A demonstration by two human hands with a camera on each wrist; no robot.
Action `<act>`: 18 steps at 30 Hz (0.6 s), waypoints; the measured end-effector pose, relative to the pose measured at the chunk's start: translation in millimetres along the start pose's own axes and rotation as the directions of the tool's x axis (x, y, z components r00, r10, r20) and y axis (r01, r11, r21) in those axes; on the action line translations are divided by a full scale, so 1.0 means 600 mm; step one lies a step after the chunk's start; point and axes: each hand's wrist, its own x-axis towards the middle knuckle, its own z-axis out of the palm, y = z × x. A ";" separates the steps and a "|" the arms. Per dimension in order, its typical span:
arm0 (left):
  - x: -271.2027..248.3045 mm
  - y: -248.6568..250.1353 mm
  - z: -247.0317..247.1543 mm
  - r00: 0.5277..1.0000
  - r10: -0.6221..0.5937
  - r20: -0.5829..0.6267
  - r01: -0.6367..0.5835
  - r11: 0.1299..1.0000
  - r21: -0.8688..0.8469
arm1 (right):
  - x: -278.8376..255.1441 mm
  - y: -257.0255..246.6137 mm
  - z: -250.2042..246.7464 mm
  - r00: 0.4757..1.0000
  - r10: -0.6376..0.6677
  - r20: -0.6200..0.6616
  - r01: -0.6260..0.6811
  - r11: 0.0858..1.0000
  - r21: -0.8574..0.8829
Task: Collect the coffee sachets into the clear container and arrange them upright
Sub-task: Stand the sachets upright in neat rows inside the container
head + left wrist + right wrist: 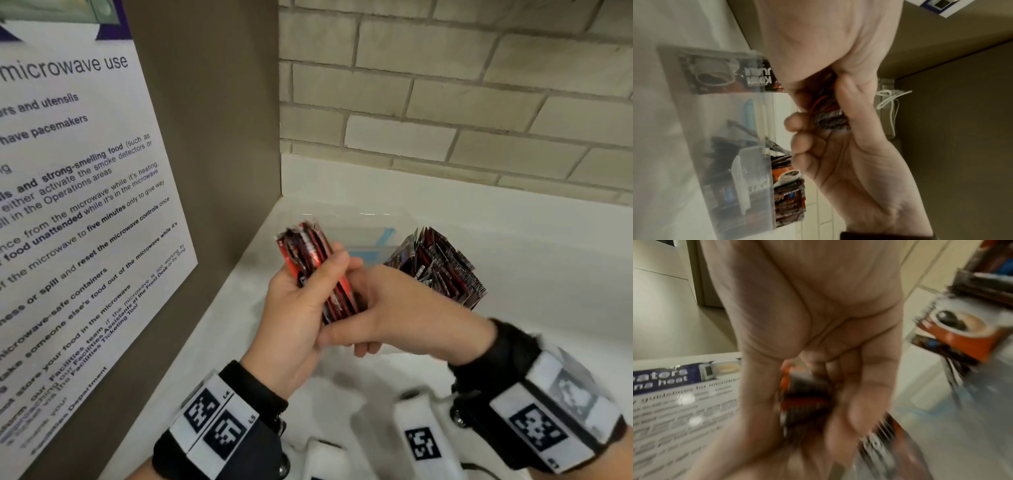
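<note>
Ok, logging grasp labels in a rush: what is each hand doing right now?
Left hand: closed round a bundle of coffee sachets.
Right hand: fingers curled on the lower end of the same bundle, though its grip is partly hidden.

Black wrist straps (507, 346) w/ white blocks (561, 407), b&w square codes.
</note>
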 end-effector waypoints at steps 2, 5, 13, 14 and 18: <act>0.004 0.012 -0.006 0.996 0.066 -0.056 -0.068 0.997 -0.041 | -0.005 -0.022 -0.034 0.999 0.037 0.001 -0.037 0.991 -0.130; 0.012 0.027 -0.023 0.986 0.114 -0.123 -0.123 0.990 -0.070 | 0.005 -0.052 -0.101 0.981 0.045 -0.188 -0.123 0.896 -0.426; 0.016 0.019 -0.026 0.988 0.067 -0.136 -0.069 0.998 -0.011 | 0.112 -0.039 -0.089 0.918 0.359 0.166 0.068 0.269 -0.961; 0.015 0.017 -0.025 0.989 0.061 -0.136 -0.064 0.998 -0.011 | 0.124 -0.026 -0.083 0.889 0.417 0.192 0.093 0.245 -0.965; 0.016 0.016 -0.026 0.990 0.048 -0.129 -0.050 0.999 -0.017 | 0.141 0.001 -0.079 0.837 0.523 0.157 0.000 0.288 -0.958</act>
